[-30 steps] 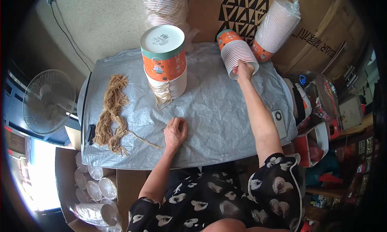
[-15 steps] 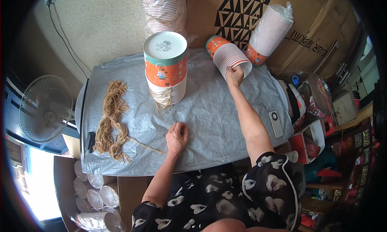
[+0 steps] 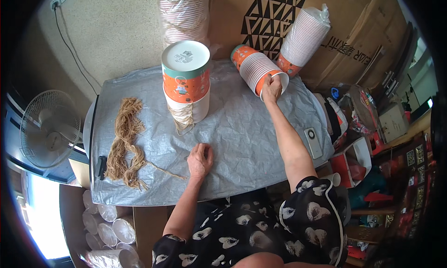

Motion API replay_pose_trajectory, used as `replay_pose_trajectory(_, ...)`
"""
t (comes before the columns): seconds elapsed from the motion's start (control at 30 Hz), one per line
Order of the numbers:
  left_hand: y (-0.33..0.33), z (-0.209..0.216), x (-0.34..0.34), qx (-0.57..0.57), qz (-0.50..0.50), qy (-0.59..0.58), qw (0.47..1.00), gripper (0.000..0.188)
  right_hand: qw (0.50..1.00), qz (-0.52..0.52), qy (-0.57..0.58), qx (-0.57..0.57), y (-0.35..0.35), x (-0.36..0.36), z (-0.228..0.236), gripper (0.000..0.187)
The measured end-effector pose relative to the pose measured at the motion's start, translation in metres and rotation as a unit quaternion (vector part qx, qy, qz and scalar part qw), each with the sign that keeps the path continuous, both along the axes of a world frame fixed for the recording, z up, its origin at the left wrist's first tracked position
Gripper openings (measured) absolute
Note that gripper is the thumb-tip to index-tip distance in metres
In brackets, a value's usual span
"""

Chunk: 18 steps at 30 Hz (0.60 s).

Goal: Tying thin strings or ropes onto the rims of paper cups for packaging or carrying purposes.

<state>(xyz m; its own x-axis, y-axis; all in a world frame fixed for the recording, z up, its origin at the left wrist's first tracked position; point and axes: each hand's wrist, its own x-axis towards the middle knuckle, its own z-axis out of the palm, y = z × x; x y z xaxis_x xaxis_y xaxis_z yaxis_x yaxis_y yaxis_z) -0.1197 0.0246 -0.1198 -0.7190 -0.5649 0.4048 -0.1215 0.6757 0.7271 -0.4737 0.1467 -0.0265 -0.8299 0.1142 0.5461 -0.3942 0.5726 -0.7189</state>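
My right hand [image 3: 272, 88] is closed on the rim end of a paper bucket [image 3: 263, 83], the outermost of a nested stack [image 3: 257, 67] lying on its side. This bucket is partly drawn out, so its orange printed wall shows. My left hand [image 3: 200, 160] rests on the table with fingers curled and nothing visible in them. Ahead of it stands an upside-down orange and green bucket [image 3: 186, 84] with a white bottom, over white ones with thin twine [image 3: 180, 115] hanging at the side. A bundle of brown twine [image 3: 124, 144] lies to the left, one strand trailing toward my left wrist.
A grey sheet [image 3: 233, 161] covers the table. Wrapped bucket stacks stand at the back [image 3: 184, 16] and back right [image 3: 305, 40]. A phone [image 3: 313, 143] lies near the right edge, a black object [image 3: 101, 168] at the left. A fan [image 3: 51, 128] and a carton of wrapped cups [image 3: 109, 231] flank the table.
The outermost bucket has come partly out of the lying stack toward me, baring its orange wall under my right hand. My left hand stays in place. The whole view has shifted slightly.
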Motion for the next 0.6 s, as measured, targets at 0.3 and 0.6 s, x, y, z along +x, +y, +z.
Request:
replay_pose_trajectory(0.3,0.002,-0.002,-0.002,-0.004,0.005,-0.002,1.000,0.008,0.997,0.036,0.067,0.028,0.050,-0.004,0.007,0.029)
replay_pose_trajectory(0.6,0.002,-0.012,0.002,-0.002,0.028,-0.004,1.000,0.008,0.988,0.133,0.078,0.029,0.102,0.060,0.033,0.014)
